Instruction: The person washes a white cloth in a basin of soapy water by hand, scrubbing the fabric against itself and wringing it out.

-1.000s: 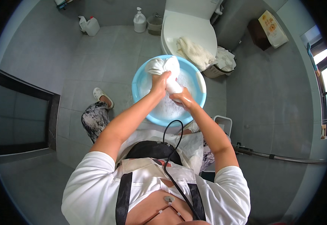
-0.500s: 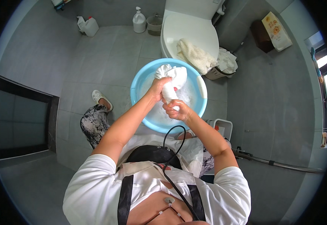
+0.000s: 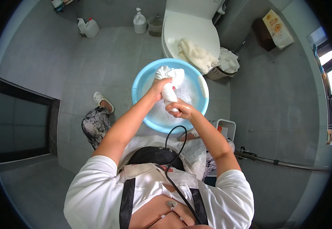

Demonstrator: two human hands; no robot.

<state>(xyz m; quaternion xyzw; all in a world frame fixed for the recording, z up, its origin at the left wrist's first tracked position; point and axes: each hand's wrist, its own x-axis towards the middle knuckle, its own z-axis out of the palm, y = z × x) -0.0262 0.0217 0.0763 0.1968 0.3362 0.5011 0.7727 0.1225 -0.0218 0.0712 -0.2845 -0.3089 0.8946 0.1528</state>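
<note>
A twisted white cloth (image 3: 169,92) is gripped by both my hands above a light blue basin (image 3: 137,88). My left hand (image 3: 160,87) is closed round its middle, and a bunched, puffy end sticks out beyond it. Closer to me, my right hand (image 3: 181,109) is wrapped round the tightly rolled lower end. Sudsy water (image 3: 162,114) with white foam lies in the basin beneath. What kind of garment or linen the cloth is, the bunching hides.
Behind the basin stands a white toilet (image 3: 190,30) with a cream knitted cloth (image 3: 196,55) draped over its front. A waste bin (image 3: 217,74) holds crumpled white paper beside it. A pump bottle (image 3: 139,23), a small bucket (image 3: 155,26) and white jugs (image 3: 91,28) line the wall.
The cloth's bunched end looks smaller and more tightly drawn in. My right hand has turned slightly on the rolled end. Both hands keep their hold.
</note>
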